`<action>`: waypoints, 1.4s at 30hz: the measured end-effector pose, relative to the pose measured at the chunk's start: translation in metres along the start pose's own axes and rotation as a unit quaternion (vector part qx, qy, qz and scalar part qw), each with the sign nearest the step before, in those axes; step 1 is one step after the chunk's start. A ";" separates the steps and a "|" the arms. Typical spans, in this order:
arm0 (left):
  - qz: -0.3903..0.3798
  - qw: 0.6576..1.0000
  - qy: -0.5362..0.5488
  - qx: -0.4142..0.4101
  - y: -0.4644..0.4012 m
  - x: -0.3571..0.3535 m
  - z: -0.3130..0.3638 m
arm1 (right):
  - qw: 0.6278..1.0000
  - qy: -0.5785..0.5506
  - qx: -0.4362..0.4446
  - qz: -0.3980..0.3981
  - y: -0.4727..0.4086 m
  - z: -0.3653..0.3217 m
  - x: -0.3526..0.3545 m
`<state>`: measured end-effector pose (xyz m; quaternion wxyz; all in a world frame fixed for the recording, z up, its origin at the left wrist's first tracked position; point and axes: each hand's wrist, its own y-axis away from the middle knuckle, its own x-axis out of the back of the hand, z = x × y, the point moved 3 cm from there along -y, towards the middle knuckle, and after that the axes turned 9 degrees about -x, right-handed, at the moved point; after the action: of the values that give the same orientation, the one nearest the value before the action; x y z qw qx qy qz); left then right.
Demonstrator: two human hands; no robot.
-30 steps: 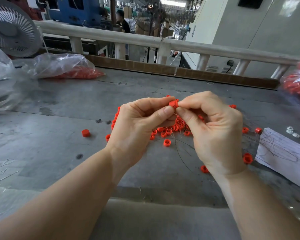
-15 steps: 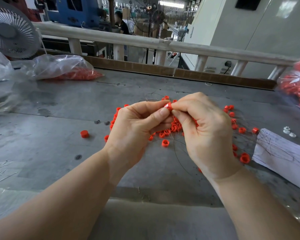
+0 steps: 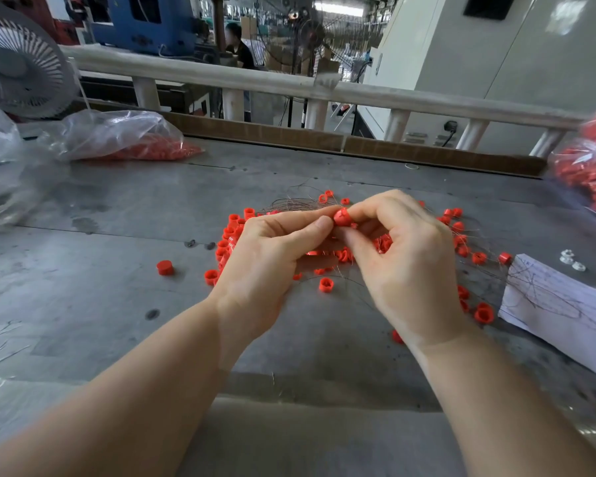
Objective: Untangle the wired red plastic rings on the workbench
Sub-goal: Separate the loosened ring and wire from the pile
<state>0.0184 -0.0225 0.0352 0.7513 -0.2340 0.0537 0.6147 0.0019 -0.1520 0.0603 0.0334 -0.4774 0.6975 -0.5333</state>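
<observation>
A tangle of small red plastic rings (image 3: 461, 241) strung on thin dark wire (image 3: 291, 202) lies spread over the grey workbench (image 3: 117, 304). My left hand (image 3: 269, 259) and my right hand (image 3: 406, 270) meet above the pile. Both pinch one red ring (image 3: 342, 217) between thumb and fingertips, held a little above the bench. Much of the pile is hidden under my hands. One loose ring (image 3: 165, 267) lies apart to the left, another (image 3: 325, 284) between my wrists.
A clear bag of red parts (image 3: 117, 137) lies at the back left, another bag (image 3: 589, 166) at the right edge. A white paper sheet (image 3: 565, 304) with wires on it sits at the right. A fan (image 3: 18, 63) stands far left. A railing (image 3: 289, 87) runs behind the bench.
Both hands have lowered slightly toward the pile while still pinching the same ring. More rings show to the right of my right hand.
</observation>
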 end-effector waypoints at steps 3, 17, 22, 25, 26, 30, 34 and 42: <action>-0.001 0.999 -0.041 -0.029 -0.001 0.001 0.003 | 0.998 -0.052 -0.046 -0.011 -0.001 0.004 -0.001; 0.002 0.977 -0.148 -0.156 0.002 0.003 0.018 | 0.963 -0.219 -0.121 -0.103 -0.004 0.003 0.000; -0.009 0.976 -0.147 -0.163 0.003 0.001 0.018 | 0.968 -0.202 -0.108 -0.105 -0.004 0.001 0.002; -0.011 0.977 -0.142 -0.160 0.003 0.000 0.018 | 0.971 -0.191 -0.101 -0.098 -0.004 -0.001 0.003; -0.012 0.977 -0.140 -0.160 0.003 0.000 0.019 | 0.973 -0.187 -0.098 -0.096 -0.004 -0.002 0.003; -0.013 0.977 -0.141 -0.162 0.002 0.002 0.018 | 0.980 -0.159 -0.074 -0.092 -0.003 -0.003 0.003; -0.018 0.985 -0.113 -0.129 0.000 0.002 0.012 | 0.995 -0.087 -0.026 -0.046 -0.004 -0.002 0.003; 0.002 0.999 0.027 -0.046 -0.004 0.004 0.003 | 0.996 -0.074 -0.028 -0.032 -0.003 0.001 0.002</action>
<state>0.0227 -0.0186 0.0374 0.7370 -0.2848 0.0456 0.6112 0.0035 -0.1536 0.0635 0.0544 -0.5386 0.6921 -0.4774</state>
